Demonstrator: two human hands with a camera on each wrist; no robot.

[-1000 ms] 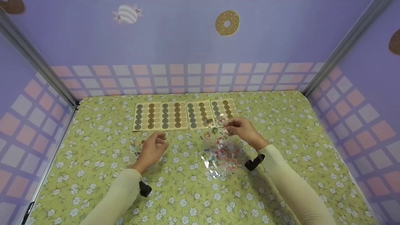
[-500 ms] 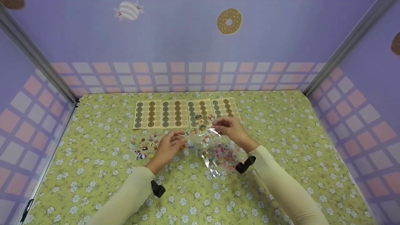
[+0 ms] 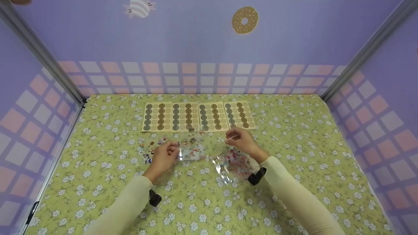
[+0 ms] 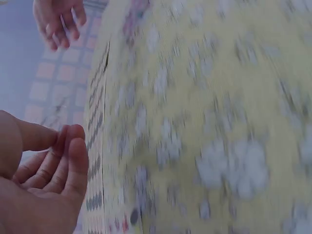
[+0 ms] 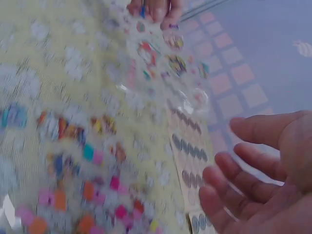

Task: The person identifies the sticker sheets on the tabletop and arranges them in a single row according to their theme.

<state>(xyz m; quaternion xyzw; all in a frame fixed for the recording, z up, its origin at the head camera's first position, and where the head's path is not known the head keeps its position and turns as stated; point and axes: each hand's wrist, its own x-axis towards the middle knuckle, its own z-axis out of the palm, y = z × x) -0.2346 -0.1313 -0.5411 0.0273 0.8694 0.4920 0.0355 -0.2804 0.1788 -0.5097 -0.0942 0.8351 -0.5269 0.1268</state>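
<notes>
In the head view, a clear sticker sheet (image 3: pixel 193 152) with small colourful pictures hangs from my left hand (image 3: pixel 163 158), a little above the table. Thumb and fingertips of my left hand (image 4: pixel 46 168) pinch its edge. The same sticker sheet (image 5: pixel 165 61) spreads out in the right wrist view. My right hand (image 3: pixel 243 142) is apart from it, fingers loosely bent and holding nothing. Below that right hand (image 5: pixel 263 175) lies a pile of clear sticker sheets (image 3: pixel 236 163) with pink and orange pictures. More clear stickers (image 3: pixel 148 151) lie left of the left hand, partly hidden by it.
Several beige sheets (image 3: pixel 186 117) with rows of grey, brown and pale circles lie in a row towards the back of the table. A flowered yellow-green cloth (image 3: pixel 202 202) covers the tabletop. Purple walls (image 3: pixel 196 39) stand behind and on both sides.
The clear sticker sheet has passed from the right hand to the left. The left hand reached right to it, then drew back left with it. The right hand has let go.
</notes>
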